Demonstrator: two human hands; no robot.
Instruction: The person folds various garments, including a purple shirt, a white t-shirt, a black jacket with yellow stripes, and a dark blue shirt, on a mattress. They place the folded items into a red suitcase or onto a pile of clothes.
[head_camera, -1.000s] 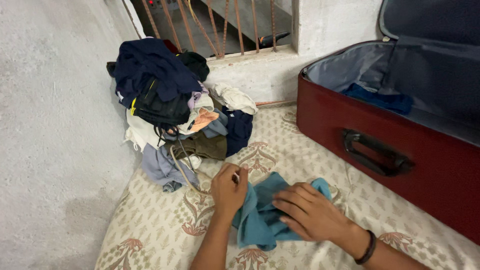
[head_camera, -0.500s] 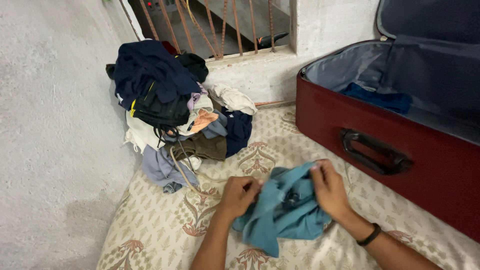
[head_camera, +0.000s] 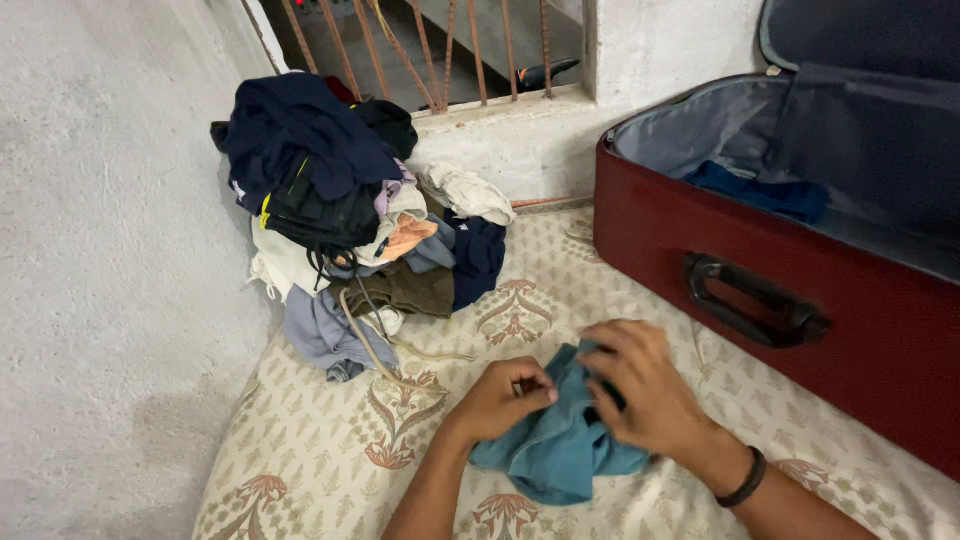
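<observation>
The fingers of the left hand (head_camera: 500, 400) are pinched together on an edge of the teal garment (head_camera: 555, 450), and the right hand (head_camera: 640, 385) lies curled over the top of the same cloth, its fingers closed down onto it. The garment sits bunched between the two hands on the patterned mattress (head_camera: 330, 470), just in front of the person.

Half a second ago the right hand held a corner of the cloth raised and spread; now that corner is brought down and the hand covers it, so the garment is a tighter, smaller bundle. A second ago the cloth lay flatter and wider under a flat right palm. By my judgement the folding is moving along, with the piece being gathered into a compact shape.

Further out, a pile of mixed clothes (head_camera: 345, 210) stands against the wall to the left, well apart from the hands. The open red suitcase (head_camera: 800, 250) stands to the right, with a dark blue garment (head_camera: 760, 195) inside.
</observation>
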